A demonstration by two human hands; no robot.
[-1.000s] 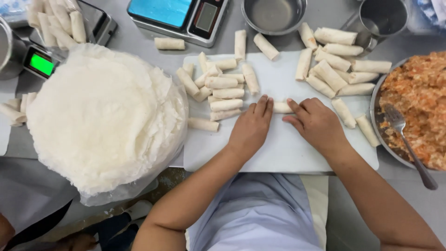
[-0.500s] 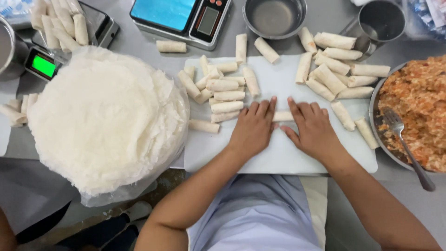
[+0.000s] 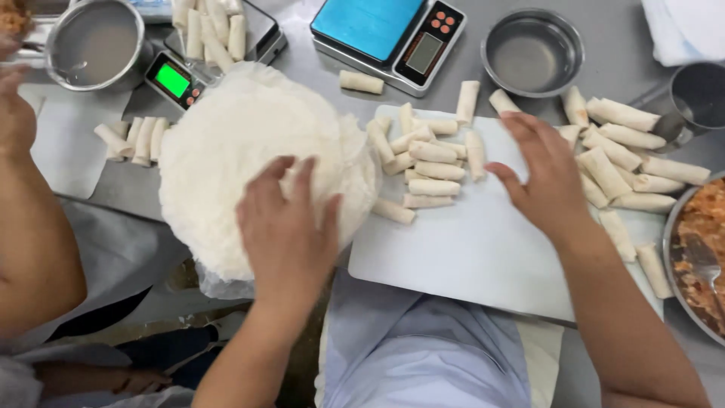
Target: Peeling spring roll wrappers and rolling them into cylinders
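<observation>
A grey metal desk (image 3: 612, 45) carried everything. On it, a round white stack of thin pastry wrappers (image 3: 242, 151) lay beside a white rectangular cutting board (image 3: 461, 249), the board bordered by pale rolled spring rolls (image 3: 430, 170). The left hand (image 3: 287, 227) rested flat on the stack's near edge, fingers (image 3: 302, 177) spread wide, holding nothing. The right hand (image 3: 547, 181) hovered over the board's far right part, fingers (image 3: 521, 128) loosely open and empty, near the rolls. Another person's arm (image 3: 34, 227) lay at the left.
</observation>
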